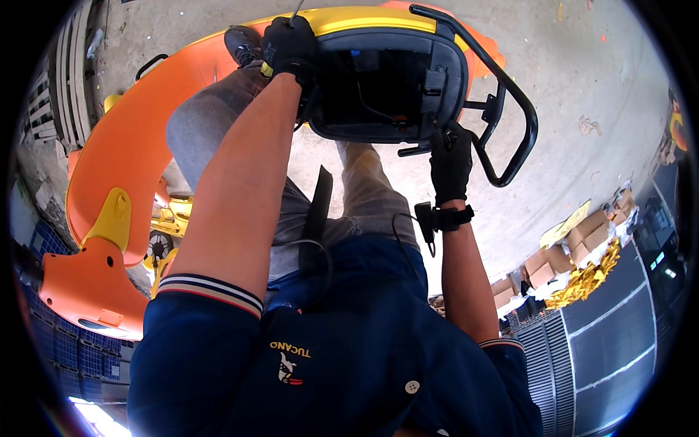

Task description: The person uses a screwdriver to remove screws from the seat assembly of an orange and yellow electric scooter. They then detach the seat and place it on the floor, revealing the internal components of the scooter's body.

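The work looks partway: the bar (pixel 534 120) seems fitted beside the bin (pixel 459 73), whose top is uncovered — what is left cannot be told. The bin sits in the yellow-edged body (pixel 109 167), ahead of the person's lap. The left hand (pixel 289 45) is closed round a thin rod (pixel 295 9); the right hand (pixel 451 164) is at the bin's near right corner — its grip unclear. Counted: two hands, one rod, one bin, one bar beside it.
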A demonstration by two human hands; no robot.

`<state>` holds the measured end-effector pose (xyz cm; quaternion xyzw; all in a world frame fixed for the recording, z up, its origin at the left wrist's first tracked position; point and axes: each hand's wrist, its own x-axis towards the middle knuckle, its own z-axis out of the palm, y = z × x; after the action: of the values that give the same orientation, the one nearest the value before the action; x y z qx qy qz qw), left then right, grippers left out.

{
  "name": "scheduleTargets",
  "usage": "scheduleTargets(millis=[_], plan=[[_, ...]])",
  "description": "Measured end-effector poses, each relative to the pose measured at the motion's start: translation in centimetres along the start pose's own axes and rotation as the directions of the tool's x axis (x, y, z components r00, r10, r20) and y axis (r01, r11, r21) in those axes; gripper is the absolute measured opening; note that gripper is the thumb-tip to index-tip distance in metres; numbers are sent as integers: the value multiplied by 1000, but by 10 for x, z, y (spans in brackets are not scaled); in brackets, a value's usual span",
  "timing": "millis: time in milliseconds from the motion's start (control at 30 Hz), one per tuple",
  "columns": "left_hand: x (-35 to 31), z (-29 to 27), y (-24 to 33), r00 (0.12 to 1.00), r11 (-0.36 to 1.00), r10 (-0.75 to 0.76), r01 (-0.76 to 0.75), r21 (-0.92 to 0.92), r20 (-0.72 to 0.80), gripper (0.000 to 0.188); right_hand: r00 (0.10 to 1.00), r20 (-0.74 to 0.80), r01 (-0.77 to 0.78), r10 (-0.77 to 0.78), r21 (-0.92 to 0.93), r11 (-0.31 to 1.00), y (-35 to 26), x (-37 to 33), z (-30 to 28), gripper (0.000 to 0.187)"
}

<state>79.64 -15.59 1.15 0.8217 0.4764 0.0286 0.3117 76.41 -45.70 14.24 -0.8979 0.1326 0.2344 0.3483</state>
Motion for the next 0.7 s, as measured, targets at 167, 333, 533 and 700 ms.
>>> scheduleTargets(millis=[167, 333, 533, 700], plan=[[0, 4, 0, 999, 999, -31, 31, -11, 24, 40, 915, 114, -398, 387, 91, 913, -19, -2, -6, 21], [0, 2, 3, 999, 1000, -25, 25, 7, 25, 40, 998, 42, 55, -50, -139, 989, 18, 3, -3, 17], [0, 0, 2, 999, 1000, -22, 21, 7, 37, 41, 983, 69, 181, -169, -245, 953, 2, 2, -8, 17], [1, 3, -1, 999, 1000, -28, 28, 4, 40, 41, 994, 55, -90, 92, -35, 995, -3, -1, -5, 19]])
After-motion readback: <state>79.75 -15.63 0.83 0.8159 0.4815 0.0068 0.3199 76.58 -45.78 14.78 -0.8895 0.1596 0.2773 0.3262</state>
